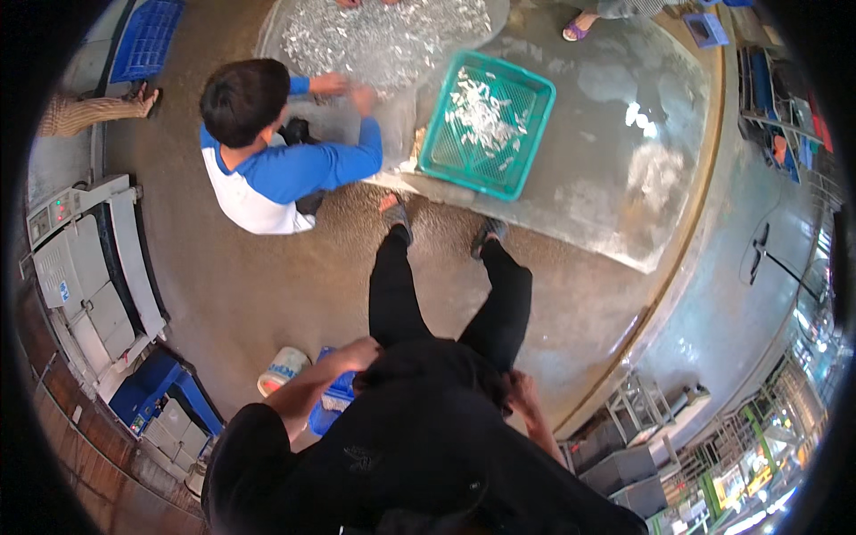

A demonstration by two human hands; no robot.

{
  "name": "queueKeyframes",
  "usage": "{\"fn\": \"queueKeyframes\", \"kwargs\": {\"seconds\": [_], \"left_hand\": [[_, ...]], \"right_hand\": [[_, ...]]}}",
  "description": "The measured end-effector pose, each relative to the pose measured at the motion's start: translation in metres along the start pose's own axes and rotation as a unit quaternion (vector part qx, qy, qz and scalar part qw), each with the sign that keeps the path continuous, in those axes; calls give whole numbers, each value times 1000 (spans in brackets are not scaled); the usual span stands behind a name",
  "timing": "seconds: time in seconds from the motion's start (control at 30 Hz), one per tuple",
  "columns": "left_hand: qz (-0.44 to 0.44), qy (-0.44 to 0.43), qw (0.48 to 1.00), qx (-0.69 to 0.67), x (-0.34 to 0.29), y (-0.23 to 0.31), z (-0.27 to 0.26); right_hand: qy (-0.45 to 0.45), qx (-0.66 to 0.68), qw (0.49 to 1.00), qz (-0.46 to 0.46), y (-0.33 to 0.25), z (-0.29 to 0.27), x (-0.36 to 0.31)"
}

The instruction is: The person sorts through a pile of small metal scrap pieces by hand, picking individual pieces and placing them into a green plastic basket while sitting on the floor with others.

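Note:
At the left side of my waist, my left hand (359,354) is closed against my black clothing (419,374), with its fingertips partly hidden. On the other side, my right hand (520,392) is curled at the cloth by my hip, its fingers also partly covered. Beyond my feet, a green plastic crate (432,159) holds a scatter of small whitish strips (481,114), too small to name. Neither hand touches it.
A crouching person (267,169) in blue sleeves reaches over a heap of small silvery pieces (374,36). A white bucket (285,367) and a blue basket (332,417) stand at my left. Machines (89,276) line the left wall; a raised curb (664,294) curves along the right.

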State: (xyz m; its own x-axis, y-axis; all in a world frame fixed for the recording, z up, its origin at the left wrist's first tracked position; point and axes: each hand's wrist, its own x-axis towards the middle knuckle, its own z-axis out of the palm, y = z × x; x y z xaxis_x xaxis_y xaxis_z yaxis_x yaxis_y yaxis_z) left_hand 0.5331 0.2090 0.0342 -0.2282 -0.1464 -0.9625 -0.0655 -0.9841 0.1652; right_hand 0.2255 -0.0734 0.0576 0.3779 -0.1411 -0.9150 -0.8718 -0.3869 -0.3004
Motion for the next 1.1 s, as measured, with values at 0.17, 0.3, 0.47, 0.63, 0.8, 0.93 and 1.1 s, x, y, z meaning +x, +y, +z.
{"fn": "queueKeyframes", "kwargs": {"seconds": [0.17,0.3,0.47,0.63,0.8,0.93,1.1], "left_hand": [[67,2,996,53,7,-9,0],[296,-226,849,376,52,-37,29],[10,-128,970,205,69,27,-2],[166,279,945,-35,223,42,-139],[178,501,847,17,343,131,-340],[147,634,756,68,413,168,-453],[22,539,842,33,500,111,-475]], "right_hand": [[-114,-124,970,-173,42,14,30],[-206,-138,962,-112,49,-3,73],[-255,39,964,-70,47,-45,133],[156,-19,983,-90,-31,-104,333],[296,85,907,-285,-119,-156,513],[252,104,886,-374,-191,-183,574],[191,56,889,-413,-198,-173,628]]}}
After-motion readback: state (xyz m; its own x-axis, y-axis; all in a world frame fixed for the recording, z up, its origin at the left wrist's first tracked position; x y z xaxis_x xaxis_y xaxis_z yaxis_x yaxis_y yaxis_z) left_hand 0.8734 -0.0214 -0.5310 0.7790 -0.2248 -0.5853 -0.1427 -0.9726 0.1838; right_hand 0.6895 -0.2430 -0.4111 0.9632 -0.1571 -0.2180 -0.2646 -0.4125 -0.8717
